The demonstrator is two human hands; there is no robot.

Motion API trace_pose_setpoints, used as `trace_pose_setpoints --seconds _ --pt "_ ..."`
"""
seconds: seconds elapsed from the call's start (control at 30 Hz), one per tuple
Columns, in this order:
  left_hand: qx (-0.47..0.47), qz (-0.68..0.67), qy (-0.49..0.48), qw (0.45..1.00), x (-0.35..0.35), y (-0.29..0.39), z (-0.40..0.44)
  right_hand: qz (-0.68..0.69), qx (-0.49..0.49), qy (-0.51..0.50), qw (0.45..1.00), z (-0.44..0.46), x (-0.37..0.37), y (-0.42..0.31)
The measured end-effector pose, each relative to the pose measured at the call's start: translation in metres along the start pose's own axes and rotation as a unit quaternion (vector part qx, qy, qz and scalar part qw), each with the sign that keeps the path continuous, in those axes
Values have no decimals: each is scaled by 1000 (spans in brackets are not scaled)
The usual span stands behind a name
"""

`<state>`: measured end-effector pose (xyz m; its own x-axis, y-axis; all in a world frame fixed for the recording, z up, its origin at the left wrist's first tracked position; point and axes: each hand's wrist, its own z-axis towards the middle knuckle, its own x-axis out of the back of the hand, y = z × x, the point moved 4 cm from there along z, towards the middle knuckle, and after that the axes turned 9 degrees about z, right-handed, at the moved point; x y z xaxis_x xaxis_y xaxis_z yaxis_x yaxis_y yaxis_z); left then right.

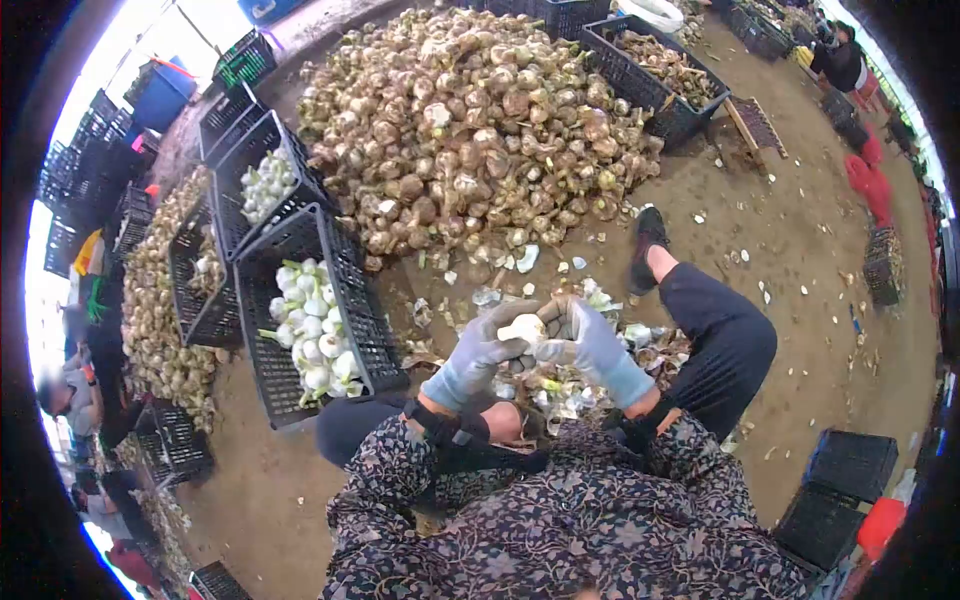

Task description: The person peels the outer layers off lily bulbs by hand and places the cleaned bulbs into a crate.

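A pale garlic bulb (524, 328) is held in front of my lap between both gloved hands. The fingers of my left hand (478, 350) curl around its left side. My right hand (585, 348) closes on it from the other side, with the fingertips of both hands close together. Part of the bulb is hidden by the fingers. Loose garlic skins (570, 392) lie on the ground below, between my legs. To the left, white cleaned garlic bulbs (312, 330) fill part of a black plastic crate (362, 310).
Ahead rises a large heap of unpeeled garlic (470, 130). More crates stand at left, one with cleaned bulbs (267, 186). A crate of brownish scraps (660, 70) sits behind the heap. Black crates (840, 495) are at lower right. Other people (848, 60) sit at the edges.
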<state>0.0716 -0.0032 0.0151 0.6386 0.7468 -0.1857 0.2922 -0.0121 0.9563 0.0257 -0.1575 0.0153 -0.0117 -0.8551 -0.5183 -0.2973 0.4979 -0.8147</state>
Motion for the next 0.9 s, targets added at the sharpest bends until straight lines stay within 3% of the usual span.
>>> trace_pose_setpoints --seconds 0.17,0.23,0.3,0.37,0.43,0.5,0.53,0.57,0.63,0.83,0.9 --pt "10 29 -5 1000 12 -9 3 -35 3 25 999 12 0 0" --pt "2 -45 -14 999 17 -28 1 32 -117 19 992 10 1 3" --pt "13 -49 -34 998 17 -17 0 15 -113 13 993 16 4 15" --pt "-32 -58 -6 998 18 -17 0 74 -82 39 993 14 2 12" --pt "-8 -56 19 998 23 -21 1 -4 -62 43 997 10 -15 -9" --pt "49 -121 54 990 20 -19 0 -235 62 90 966 7 -20 -14" --pt "48 -122 53 990 18 -23 2 -292 151 99 939 7 -19 -9" --pt "33 -107 80 990 19 -26 4 -293 152 100 939 6 -19 -6" --pt "18 -92 107 990 20 -32 5 -508 215 123 825 2 -24 -7" --pt "58 -122 111 985 22 -30 3 -530 240 148 800 14 -18 2" --pt "59 -73 50 994 21 -30 3 -497 244 190 810 25 -6 4"
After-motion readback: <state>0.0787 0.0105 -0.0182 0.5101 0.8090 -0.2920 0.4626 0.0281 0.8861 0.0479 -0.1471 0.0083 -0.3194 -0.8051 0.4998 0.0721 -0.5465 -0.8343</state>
